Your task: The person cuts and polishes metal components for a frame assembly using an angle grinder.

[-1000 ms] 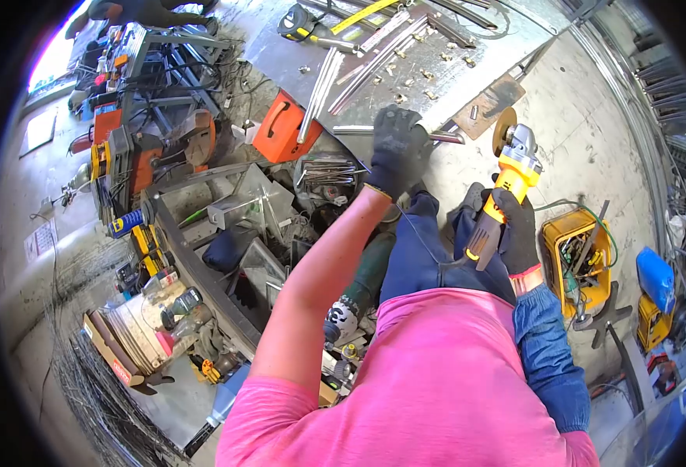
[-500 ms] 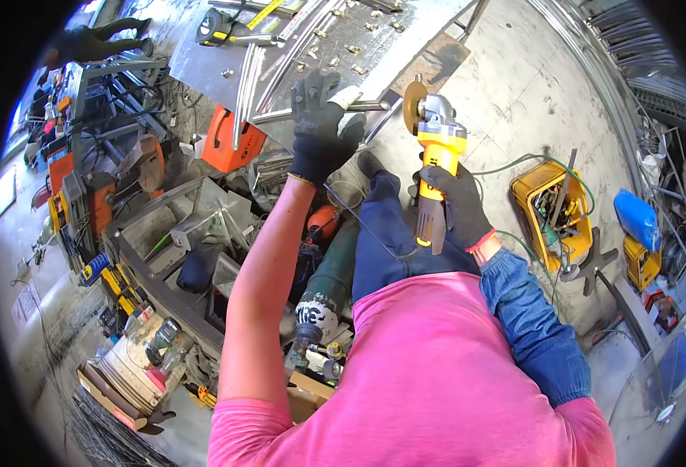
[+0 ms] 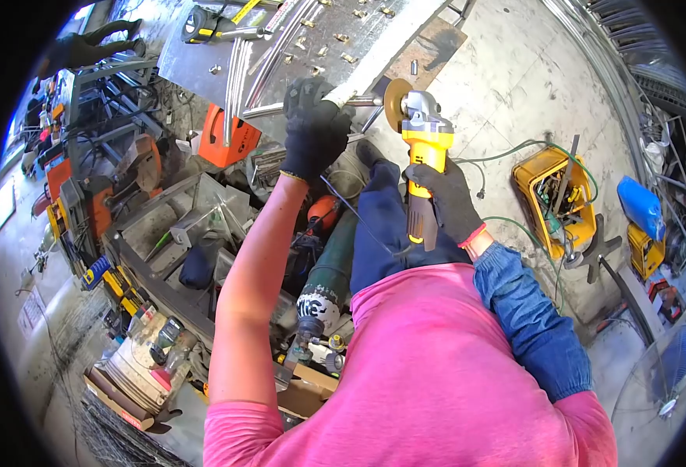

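Observation:
My left hand (image 3: 316, 131), in a dark glove, is closed round a metal tube (image 3: 365, 101) at the edge of the metal-topped table (image 3: 277, 82). The tube sticks out to the right of my fingers. In my gloved right hand (image 3: 450, 198) is a yellow angle grinder (image 3: 427, 152), gripped by its body with the head pointing away from me. Its brown disc (image 3: 395, 104) stands right at the tube's end. Several small brass-coloured fittings (image 3: 348, 57) lie on the tabletop, with long thin metal rods (image 3: 238, 78) to their left.
A tape measure (image 3: 200, 25) lies on the table's far left. An orange case (image 3: 225, 140) stands below it. Near my legs is a green gas cylinder (image 3: 329, 268). At right, a yellow crate (image 3: 526, 191) holds tools, and a green cord (image 3: 506, 148) crosses the floor.
The grinder has moved left, bringing its disc up to the tube's end. My left hand's spread fingers have closed round the tube. The view has shifted slightly.

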The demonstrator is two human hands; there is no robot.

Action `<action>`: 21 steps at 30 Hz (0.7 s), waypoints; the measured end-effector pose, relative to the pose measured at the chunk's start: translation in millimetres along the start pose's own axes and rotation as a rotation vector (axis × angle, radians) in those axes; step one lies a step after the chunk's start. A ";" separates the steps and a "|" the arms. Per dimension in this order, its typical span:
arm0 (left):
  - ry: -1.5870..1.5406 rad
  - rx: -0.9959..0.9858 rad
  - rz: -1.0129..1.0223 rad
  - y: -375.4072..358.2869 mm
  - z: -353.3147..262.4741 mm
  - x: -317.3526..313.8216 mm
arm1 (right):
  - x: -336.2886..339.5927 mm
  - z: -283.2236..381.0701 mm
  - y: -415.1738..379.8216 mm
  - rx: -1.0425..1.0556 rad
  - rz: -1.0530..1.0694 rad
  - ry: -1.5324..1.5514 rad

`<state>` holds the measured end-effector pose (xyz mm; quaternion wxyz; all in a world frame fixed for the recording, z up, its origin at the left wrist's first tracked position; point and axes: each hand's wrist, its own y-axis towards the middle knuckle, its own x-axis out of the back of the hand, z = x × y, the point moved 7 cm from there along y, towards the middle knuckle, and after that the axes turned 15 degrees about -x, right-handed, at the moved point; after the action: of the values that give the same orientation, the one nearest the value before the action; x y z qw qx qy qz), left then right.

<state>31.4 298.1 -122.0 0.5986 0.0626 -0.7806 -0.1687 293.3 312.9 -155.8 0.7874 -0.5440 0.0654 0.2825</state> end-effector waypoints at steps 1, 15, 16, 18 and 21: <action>-0.010 -0.007 -0.007 0.3 -0.9 0.8 | 0.2 -0.5 -0.4 -0.004 0.001 -0.002; -0.034 -0.017 -0.042 3.3 1.8 6.0 | -7.3 3.1 -4.5 0.145 -0.110 -0.348; -0.052 -0.012 -0.045 3.2 1.7 6.5 | -7.3 1.5 -4.6 0.145 -0.111 -0.347; -0.074 -0.010 -0.051 2.8 0.9 6.3 | -6.4 -0.2 -4.8 0.144 -0.135 -0.328; -0.025 0.006 -0.038 2.7 0.2 6.2 | -5.4 -1.9 -4.4 0.094 -0.179 -0.323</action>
<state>29.8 298.7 -115.5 0.5853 0.0773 -0.7872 -0.1785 291.5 308.1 -150.7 0.8342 -0.4579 -0.0977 0.2915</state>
